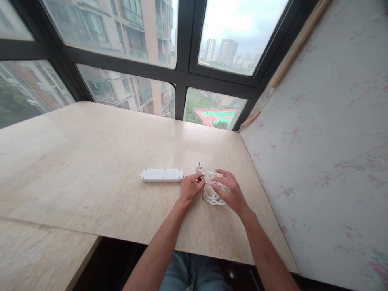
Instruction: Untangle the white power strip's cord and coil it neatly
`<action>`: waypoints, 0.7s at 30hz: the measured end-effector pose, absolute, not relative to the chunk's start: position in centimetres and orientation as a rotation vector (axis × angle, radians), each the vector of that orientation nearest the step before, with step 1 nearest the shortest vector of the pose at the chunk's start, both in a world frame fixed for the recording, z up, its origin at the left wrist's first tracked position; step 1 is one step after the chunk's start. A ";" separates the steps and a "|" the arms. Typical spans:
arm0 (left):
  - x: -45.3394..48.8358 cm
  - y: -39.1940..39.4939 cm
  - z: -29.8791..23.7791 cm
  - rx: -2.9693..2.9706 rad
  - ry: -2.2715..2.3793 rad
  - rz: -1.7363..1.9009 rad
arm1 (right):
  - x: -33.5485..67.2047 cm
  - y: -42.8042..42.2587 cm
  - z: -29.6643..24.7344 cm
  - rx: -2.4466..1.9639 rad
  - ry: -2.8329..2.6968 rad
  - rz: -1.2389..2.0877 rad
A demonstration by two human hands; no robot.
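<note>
Left hand [192,188] pinches the coiled white cord [214,202], I see; right hand [230,192], fingers parted and grasping nothing, poised at its loops; power strip [162,175] beside the left hand on the counter [106,161]; plug [199,166] farther; window [181,76] beyond.
</note>
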State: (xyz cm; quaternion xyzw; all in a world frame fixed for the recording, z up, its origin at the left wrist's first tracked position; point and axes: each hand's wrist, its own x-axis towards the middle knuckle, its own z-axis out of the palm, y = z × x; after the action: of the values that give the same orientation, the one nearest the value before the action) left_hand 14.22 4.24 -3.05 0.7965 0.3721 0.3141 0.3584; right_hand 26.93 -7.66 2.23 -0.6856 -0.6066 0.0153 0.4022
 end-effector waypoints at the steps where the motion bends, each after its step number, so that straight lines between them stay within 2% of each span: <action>1: 14.2 4.2 -3.1 2.037 0.952 0.826 | 26.8 -7.1 2.4 -1.764 -1.578 -0.007; 9: 14.2 4.3 -3.5 1.956 0.916 0.883 | 26.8 -4.9 1.1 -1.950 -1.605 -0.186; 21: 14.2 3.9 -2.8 1.745 1.010 0.955 | 27.2 -6.7 1.2 -1.757 -1.555 -0.146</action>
State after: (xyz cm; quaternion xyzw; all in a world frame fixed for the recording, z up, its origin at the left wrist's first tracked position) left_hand 14.19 3.90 -2.76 0.7026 0.4066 0.3845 0.4396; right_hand 27.21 -6.66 1.22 -0.6896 -0.6106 -0.0575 0.3851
